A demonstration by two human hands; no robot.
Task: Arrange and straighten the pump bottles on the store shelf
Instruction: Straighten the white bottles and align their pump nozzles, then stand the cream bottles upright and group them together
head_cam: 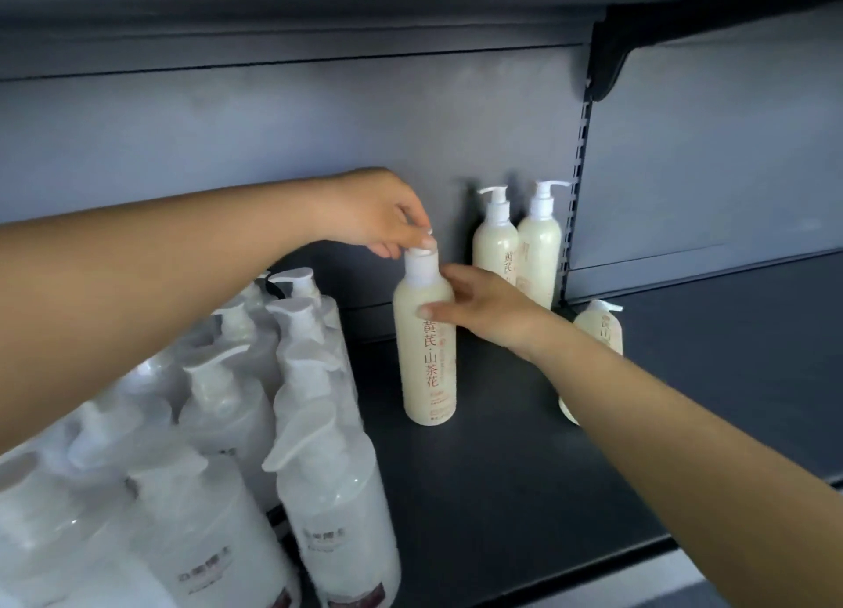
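The shelf (524, 461) under my grips is smooth dark metal, so the tall cream bottle (426, 356) standing upright between them will likely slide and tip easily, full and weighty low down, hard-walled and slick. My right hand (483, 308) wraps its shoulder from the right, thumb across the front, which I judge the safest hold. Above that, my left hand (378, 212) pinches the small pump head (422, 253), probably the loosest part, good only for turning
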